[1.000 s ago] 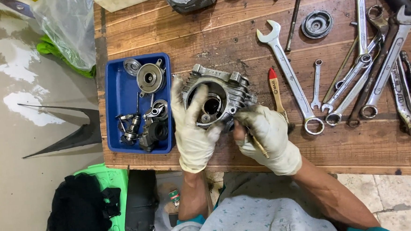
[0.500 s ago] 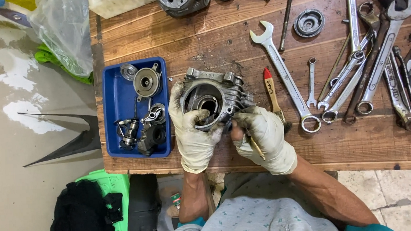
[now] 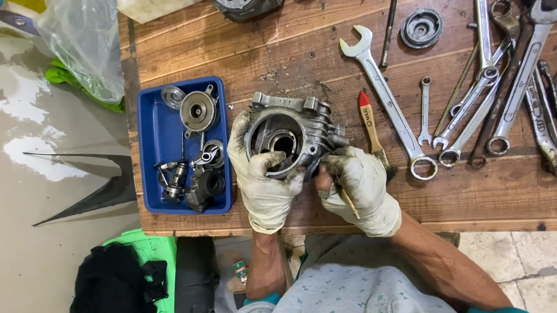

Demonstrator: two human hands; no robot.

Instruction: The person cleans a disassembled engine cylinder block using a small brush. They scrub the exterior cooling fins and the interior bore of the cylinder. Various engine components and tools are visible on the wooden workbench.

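Centrally, grey finned cast-metal engine housing [image 3: 290,135] on worn wooden plank table [image 3: 298,54], gloved left hand [image 3: 262,183] clamped on its rim, gloved right hand [image 3: 356,187] closed around thin brass-coloured rod [image 3: 346,200], blue plastic parts tray [image 3: 157,150] just beside.

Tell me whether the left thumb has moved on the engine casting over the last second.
Yes. The left hand has curled its thumb down from across the bore of the engine casting to the lower rim, toward the table's near edge.

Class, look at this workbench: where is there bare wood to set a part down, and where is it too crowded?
Bare planks lie between the blue tray, the engine casing and the bench's far edge, and along the near edge right of the right hand. The right side is crowded with overlapping wrenches. The left hand grips the casing.
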